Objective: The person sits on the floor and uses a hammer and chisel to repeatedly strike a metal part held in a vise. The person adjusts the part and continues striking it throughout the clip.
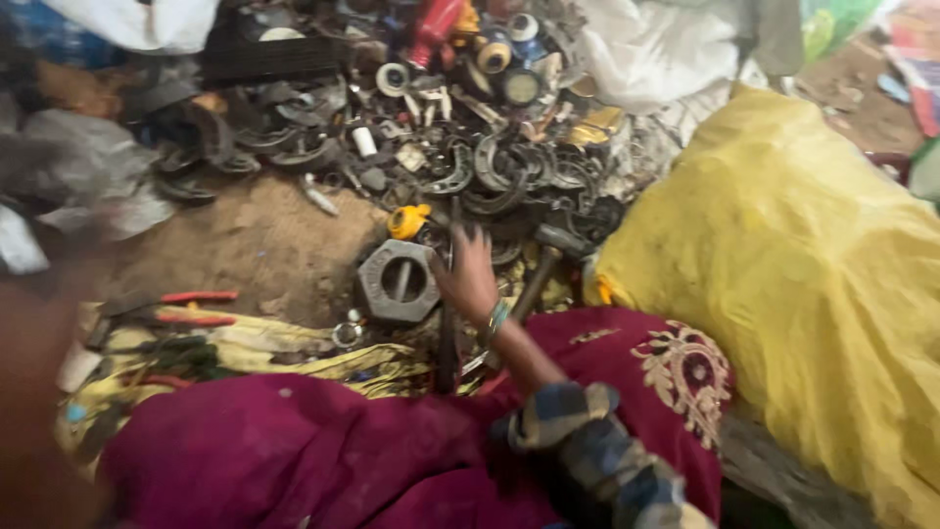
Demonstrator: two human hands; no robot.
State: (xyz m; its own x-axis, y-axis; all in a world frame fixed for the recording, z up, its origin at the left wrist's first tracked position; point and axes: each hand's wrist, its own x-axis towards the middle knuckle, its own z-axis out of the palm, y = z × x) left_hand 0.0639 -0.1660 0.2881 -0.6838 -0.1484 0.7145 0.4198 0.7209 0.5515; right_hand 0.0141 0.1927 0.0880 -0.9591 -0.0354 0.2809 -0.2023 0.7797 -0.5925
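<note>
My right hand (470, 279) reaches forward from a plaid sleeve with a bangle at the wrist. Its fingers are spread over a heap of scrap metal parts (490, 157). It rests just right of a large grey hexagonal nut (399, 282) and beside a dark upright rod (449, 343); nothing shows in its grasp. A hammer (544, 257) lies just right of the hand. A blurred brown shape at the left edge (34, 392) may be my left arm; no left hand shows.
Maroon cloth (323, 451) covers my lap. A big yellow sack (813, 294) fills the right side and a white sack (656, 49) lies behind the scrap. Red-handled pliers (196, 306) lie at the left. Bare dirt (264, 240) shows left of the nut.
</note>
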